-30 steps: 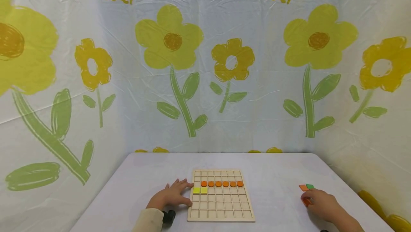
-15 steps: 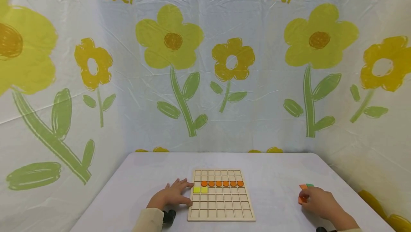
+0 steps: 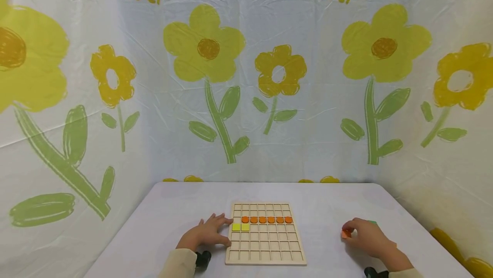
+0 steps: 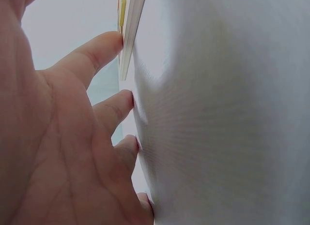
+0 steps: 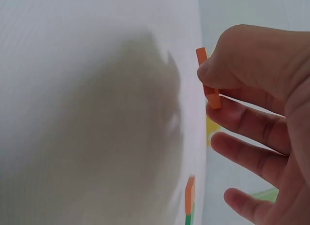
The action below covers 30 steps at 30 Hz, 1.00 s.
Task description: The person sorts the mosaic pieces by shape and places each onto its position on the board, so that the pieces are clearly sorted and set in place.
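Note:
A flat wooden grid board (image 3: pixel 265 258) lies on the table in the head view. In its cells sit a row of round orange pieces (image 3: pixel 262 220) and two yellow square tiles (image 3: pixel 245 227). My left hand (image 3: pixel 206 233) rests at the board's left edge with its fingers spread; in the left wrist view the index fingertip (image 4: pixel 116 40) touches the edge. Over the right side of the table, my right hand (image 3: pixel 367 237) pinches a thin orange tile (image 5: pixel 215 100) between thumb and finger. The tile's full outline is partly hidden by the fingers.
Behind my right hand a green tile (image 3: pixel 372 222) shows on the table, mostly covered. Another orange tile (image 5: pixel 190 196) lies next to the green one in the right wrist view. A flower-printed cloth (image 3: pixel 319 141) hangs beyond the table's far edge.
My right hand has gripped the orange tile and moved left with it, away from the other loose tiles. The left hand and the board have stayed in place.

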Each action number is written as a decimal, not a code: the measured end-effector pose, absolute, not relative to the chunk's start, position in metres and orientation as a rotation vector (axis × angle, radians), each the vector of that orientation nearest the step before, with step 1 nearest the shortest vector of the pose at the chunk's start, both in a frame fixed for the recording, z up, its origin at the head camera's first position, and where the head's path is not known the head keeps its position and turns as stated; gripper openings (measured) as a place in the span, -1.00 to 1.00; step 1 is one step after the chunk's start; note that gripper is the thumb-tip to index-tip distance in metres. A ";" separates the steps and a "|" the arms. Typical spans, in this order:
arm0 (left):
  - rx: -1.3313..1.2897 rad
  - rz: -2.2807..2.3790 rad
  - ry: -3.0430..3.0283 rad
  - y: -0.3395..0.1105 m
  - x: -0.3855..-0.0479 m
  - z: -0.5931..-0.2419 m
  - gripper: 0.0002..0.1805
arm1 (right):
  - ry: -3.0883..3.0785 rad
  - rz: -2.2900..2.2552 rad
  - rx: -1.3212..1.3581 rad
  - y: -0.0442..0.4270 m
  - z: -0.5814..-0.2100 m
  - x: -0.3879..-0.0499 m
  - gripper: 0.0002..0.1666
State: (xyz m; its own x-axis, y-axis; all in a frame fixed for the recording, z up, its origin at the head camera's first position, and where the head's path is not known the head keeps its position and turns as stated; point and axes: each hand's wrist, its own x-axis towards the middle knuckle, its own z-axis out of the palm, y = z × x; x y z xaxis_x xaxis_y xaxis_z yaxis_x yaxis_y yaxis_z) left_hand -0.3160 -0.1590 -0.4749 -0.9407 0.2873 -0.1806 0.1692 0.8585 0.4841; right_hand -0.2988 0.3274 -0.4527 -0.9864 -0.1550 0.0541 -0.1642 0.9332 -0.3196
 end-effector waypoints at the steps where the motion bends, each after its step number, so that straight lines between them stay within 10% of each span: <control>1: 0.348 0.692 2.788 -0.159 -0.316 -0.475 -0.23 | -3.058 0.515 0.258 0.325 -0.453 -0.300 -0.80; 30: 0.364 0.696 2.795 -0.159 -0.317 -0.476 -0.23 | -2.951 0.706 0.411 0.234 -0.443 -0.311 -0.73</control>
